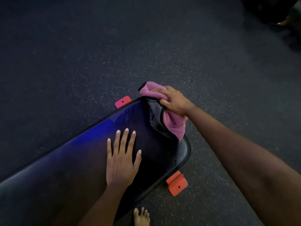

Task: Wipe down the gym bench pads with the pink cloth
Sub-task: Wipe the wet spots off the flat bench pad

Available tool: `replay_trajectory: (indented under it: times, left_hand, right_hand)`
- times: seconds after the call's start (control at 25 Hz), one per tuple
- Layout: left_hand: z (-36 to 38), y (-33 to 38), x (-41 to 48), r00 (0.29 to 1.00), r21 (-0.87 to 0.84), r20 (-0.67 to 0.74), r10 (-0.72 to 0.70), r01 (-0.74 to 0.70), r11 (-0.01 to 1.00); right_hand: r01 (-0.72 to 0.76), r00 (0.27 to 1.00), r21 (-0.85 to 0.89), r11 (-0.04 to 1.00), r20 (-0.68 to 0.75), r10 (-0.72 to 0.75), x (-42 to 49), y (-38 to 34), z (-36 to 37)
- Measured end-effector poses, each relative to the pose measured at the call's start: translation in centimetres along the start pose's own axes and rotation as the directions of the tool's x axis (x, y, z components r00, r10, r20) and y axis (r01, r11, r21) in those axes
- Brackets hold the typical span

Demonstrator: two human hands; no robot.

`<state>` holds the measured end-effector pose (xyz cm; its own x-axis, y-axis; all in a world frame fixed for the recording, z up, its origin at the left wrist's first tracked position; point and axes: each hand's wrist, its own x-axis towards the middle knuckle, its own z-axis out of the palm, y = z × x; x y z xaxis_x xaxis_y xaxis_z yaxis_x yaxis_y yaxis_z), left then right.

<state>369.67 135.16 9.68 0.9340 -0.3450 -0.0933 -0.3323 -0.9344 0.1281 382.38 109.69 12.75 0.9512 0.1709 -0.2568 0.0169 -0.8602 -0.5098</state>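
The black gym bench pad (73, 160) runs from lower left to a rounded end at centre right, with a blue sheen along its far edge. A left hand (121, 160) lies flat on it near that end, fingers spread. The pink cloth (172, 124), grey on its reverse, is bunched over the end's far corner. The speckled rubber floor (97, 54) below carries two orange-red foot plates (177, 183) and a bare foot (141, 216).

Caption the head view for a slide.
Right hand grips pink cloth at end of bench pad; left hand flat on it.
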Motion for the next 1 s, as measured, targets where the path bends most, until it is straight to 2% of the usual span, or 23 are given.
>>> replay_trajectory:
  times: [0.12,0.28,0.44,0.6,0.72,0.8,0.88,1.0]
  left_hand:
    - [-0.2,0.1,0.0,1.0,-0.01,0.003,0.003,-0.003,1.0]
    - [-0.2,0.2,0.1,1.0,-0.003,0.013,-0.001,0.001,1.0]
    - [-0.2,0.1,0.1,1.0,0.006,0.022,0.001,-0.001,1.0]
    - [-0.1,0.0,0.1,1.0,0.016,0.027,0.001,-0.001,1.0]
    - [-0.3,0.1,0.1,0.999,0.01,0.047,-0.013,0.012,1.0]
    - [-0.4,0.1,0.1,0.998,-0.002,0.056,-0.018,0.018,1.0]
    - [-0.5,0.1,0.1,0.999,-0.013,0.049,-0.011,0.011,1.0]
    - [-0.6,0.2,-0.1,0.999,-0.033,0.038,-0.003,0.004,0.999]
  right_hand:
    - [-0.076,0.996,0.135,0.988,-0.026,0.08,-4.5,1.9,1.0]
    - [-0.094,0.994,0.25,0.964,-0.027,0.104,-9.4,4.0,1.8]
    - [-0.083,0.99,0.312,0.946,-0.079,0.113,-7.0,2.9,1.1]
    - [-0.105,0.994,0.309,0.945,0.029,0.101,-5.0,0.4,1.1]
    - [-0.184,0.976,0.407,0.894,-0.028,0.214,-8.9,0.5,2.0]
    - [-0.245,0.943,0.472,0.847,-0.086,0.321,-12.4,0.5,3.1]
    - [-0.29,0.892,0.597,0.748,-0.114,0.438,-15.7,0.0,5.0]
    - [-0.261,0.743,0.784,0.563,-0.209,0.636,-18.6,-1.7,9.2]
